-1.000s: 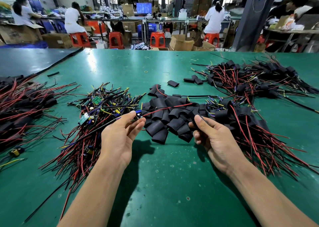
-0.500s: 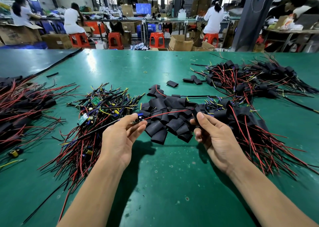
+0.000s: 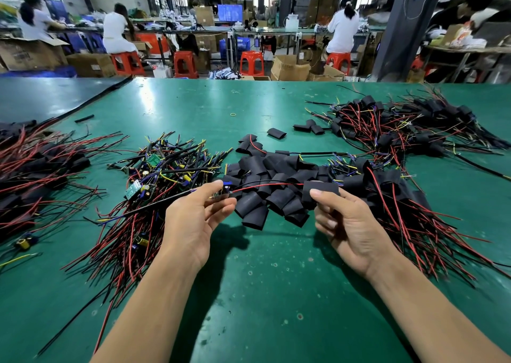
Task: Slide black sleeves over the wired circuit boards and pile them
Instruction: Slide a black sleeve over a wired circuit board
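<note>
Centrally, above a green table (image 3: 276, 293), two bare forearms reaching forward from the bottom edge, wrists turned so both palms face up and inward.

On the left hand (image 3: 193, 219), thumb and fingertips closed in a pinch on a small circuit board (image 3: 224, 192) with a blue part on top, held just above the table surface. Remaining fingers loosely bent beneath it.

On the right hand (image 3: 351, 230), thumb on top and fingers curled underneath, gripping a flattened black sleeve (image 3: 320, 190) at about the same height as the board.

Between the two, a red wire (image 3: 268, 186) stretched from the board to the left end of the sleeve; hard to tell how far it goes inside. Board itself outside the sleeve and apart from it.

Directly behind both hands, a heap of loose sleeves (image 3: 265, 166), overlapping. Left of that heap, a tangle of bare wired boards (image 3: 154, 177) with red, black, yellow and blue leads. Beside the right hand, a pile of sleeved boards (image 3: 392, 194), red wires fanning toward the near right. Farther back on the right, a second sleeved pile (image 3: 401, 127); at the far left edge, a third sleeved pile (image 3: 36, 169). Near the middle of the table, a single sleeve (image 3: 276, 132) lying alone.

Beyond the table, seated people in white tops, red stools (image 3: 251, 62) and cardboard boxes (image 3: 289, 68).
</note>
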### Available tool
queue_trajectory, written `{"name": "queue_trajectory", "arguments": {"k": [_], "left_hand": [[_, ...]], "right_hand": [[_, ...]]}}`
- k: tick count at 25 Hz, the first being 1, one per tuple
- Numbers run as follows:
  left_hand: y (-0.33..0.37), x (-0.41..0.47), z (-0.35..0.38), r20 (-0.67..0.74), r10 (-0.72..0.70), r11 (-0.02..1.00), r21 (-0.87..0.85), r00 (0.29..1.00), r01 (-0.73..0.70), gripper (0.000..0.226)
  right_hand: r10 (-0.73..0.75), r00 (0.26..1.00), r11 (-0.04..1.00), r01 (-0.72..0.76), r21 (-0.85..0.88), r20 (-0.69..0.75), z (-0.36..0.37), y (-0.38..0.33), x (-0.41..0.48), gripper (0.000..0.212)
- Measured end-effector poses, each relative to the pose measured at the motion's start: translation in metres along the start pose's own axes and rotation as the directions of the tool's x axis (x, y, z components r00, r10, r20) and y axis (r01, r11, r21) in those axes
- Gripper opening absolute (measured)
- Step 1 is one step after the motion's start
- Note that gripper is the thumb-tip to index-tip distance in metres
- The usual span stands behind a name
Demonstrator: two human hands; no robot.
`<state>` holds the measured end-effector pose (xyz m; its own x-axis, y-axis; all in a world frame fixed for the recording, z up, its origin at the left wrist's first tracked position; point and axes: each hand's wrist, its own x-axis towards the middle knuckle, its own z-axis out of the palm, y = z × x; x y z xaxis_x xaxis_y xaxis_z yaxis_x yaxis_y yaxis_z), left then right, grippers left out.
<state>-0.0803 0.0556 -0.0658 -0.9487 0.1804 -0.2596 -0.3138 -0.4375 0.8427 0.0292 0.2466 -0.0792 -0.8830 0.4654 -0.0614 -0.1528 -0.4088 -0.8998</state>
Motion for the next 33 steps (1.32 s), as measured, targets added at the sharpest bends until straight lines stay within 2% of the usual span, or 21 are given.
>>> {"name": "queue_trajectory", "arguments": {"k": [1,3,6,7,10,13,17,21,24,27,33], "left_hand": [[-0.001,0.000,0.000,0.013,-0.005,1.000,0.013,1.000,0.004,0.008],[-0.004,-0.001,0.002,0.060,-0.026,0.998,0.057,0.998,0.023,0.009],[-0.011,-0.005,0.007,0.138,-0.075,0.991,0.121,0.988,0.059,0.016],[-0.014,-0.007,0.009,0.163,-0.091,0.989,0.128,0.982,0.071,0.019],[-0.019,-0.013,0.014,0.216,-0.140,0.987,0.107,0.966,0.119,0.022],[-0.019,-0.016,0.017,0.211,-0.171,0.984,0.078,0.962,0.158,0.024],[-0.020,-0.021,0.020,0.166,-0.216,0.976,0.076,0.962,0.205,0.018],[-0.019,-0.024,0.024,0.155,-0.280,0.959,-0.004,0.947,0.284,0.016],[-0.020,-0.027,0.026,0.244,-0.318,0.945,0.000,0.916,0.328,0.015],[-0.020,-0.030,0.027,0.317,-0.331,0.940,0.033,0.889,0.339,0.011],[-0.021,-0.030,0.025,0.361,-0.337,0.937,0.043,0.870,0.346,0.015]], "right_hand": [[0.025,1.000,0.999,-0.025,0.031,0.004,0.001,0.000,0.000,0.009],[0.075,0.997,0.995,-0.077,0.064,0.029,0.002,0.001,0.000,0.028],[0.117,0.989,0.990,-0.123,0.063,0.095,0.007,0.002,-0.004,0.038],[0.129,0.985,0.988,-0.138,0.070,0.112,0.009,0.003,-0.005,0.036],[0.135,0.978,0.972,-0.162,0.168,0.159,0.011,0.003,-0.007,0.012],[0.116,0.980,0.950,-0.156,0.270,0.160,0.011,-0.002,-0.006,0.029],[0.083,0.986,0.931,-0.128,0.342,0.142,0.011,-0.004,-0.008,0.032],[0.046,0.994,0.959,-0.071,0.274,0.098,0.015,-0.001,-0.009,0.042],[0.028,0.999,0.990,-0.034,0.140,0.047,0.019,0.003,-0.008,0.049],[0.024,1.000,0.997,-0.025,0.077,0.016,0.022,0.007,-0.009,0.061],[0.030,0.999,0.993,-0.032,0.113,0.018,0.024,0.008,-0.011,0.047]]}}
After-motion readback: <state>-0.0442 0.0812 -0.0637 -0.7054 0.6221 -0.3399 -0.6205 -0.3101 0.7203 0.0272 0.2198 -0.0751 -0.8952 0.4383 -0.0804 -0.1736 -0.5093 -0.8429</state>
